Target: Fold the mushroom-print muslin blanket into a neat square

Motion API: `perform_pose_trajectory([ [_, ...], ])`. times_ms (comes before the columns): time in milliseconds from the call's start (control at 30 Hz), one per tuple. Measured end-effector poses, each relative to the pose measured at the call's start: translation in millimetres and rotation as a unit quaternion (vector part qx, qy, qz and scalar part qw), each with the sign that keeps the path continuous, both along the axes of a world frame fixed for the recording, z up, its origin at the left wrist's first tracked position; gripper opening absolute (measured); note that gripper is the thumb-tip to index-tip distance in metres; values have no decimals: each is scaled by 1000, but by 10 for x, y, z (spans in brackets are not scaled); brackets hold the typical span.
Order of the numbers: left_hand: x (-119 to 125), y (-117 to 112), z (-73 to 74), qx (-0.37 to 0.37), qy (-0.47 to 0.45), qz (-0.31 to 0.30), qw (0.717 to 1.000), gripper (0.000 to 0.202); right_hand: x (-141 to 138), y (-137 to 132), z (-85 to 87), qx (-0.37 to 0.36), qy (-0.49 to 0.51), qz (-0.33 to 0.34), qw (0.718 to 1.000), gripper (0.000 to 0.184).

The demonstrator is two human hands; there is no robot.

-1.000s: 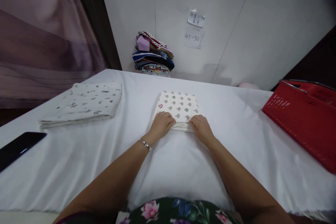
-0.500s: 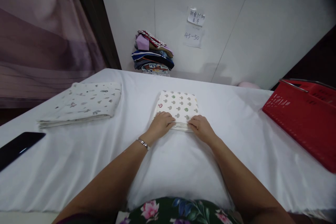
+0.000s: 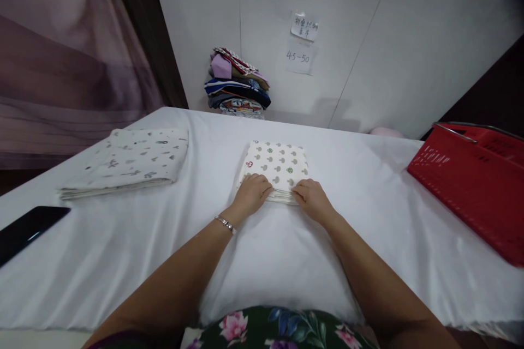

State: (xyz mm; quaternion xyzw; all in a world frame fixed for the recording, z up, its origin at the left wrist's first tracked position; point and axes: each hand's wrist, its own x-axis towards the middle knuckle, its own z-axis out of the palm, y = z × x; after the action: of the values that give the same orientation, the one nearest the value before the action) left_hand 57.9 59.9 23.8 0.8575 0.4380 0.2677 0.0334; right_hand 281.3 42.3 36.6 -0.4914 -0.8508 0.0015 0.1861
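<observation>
A folded cloth (image 3: 279,162), cream with grey, green and red mushroom-like prints, lies on the white-covered table in front of me. Its layered near edge faces my body. My left hand (image 3: 254,192) grips the near left part of that edge, fingers closed over it. At the near right corner, my right hand (image 3: 311,197) pinches the same edge. The layers between both hands stay visible; the cloth's underside is hidden. Off to the left rests a larger folded cloth (image 3: 139,155) with small grey prints, apart from both hands.
A black phone (image 3: 28,229) lies at the left table edge. On the right stands a red plastic basket (image 3: 470,191) with a metal handle. Behind the table (image 3: 347,158), a stack of folded fabrics (image 3: 237,84) leans near the wall, where paper notes (image 3: 303,43) hang.
</observation>
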Motion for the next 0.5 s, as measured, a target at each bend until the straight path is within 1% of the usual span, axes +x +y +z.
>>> perform_pose_trajectory([
  [167, 21, 1, -9, 4, -2, 8, 1000, 26, -33, -6, -26, 10, -29, -13, 999, 19],
  [367, 9, -1, -5, 12, -15, 4, 1000, 25, -23, -10, -31, 47, 13, 6, 999, 20],
  [500, -6, 1, 2, 10, -9, -6, 1000, 27, -13, -4, -24, 32, -8, 22, 999, 19],
])
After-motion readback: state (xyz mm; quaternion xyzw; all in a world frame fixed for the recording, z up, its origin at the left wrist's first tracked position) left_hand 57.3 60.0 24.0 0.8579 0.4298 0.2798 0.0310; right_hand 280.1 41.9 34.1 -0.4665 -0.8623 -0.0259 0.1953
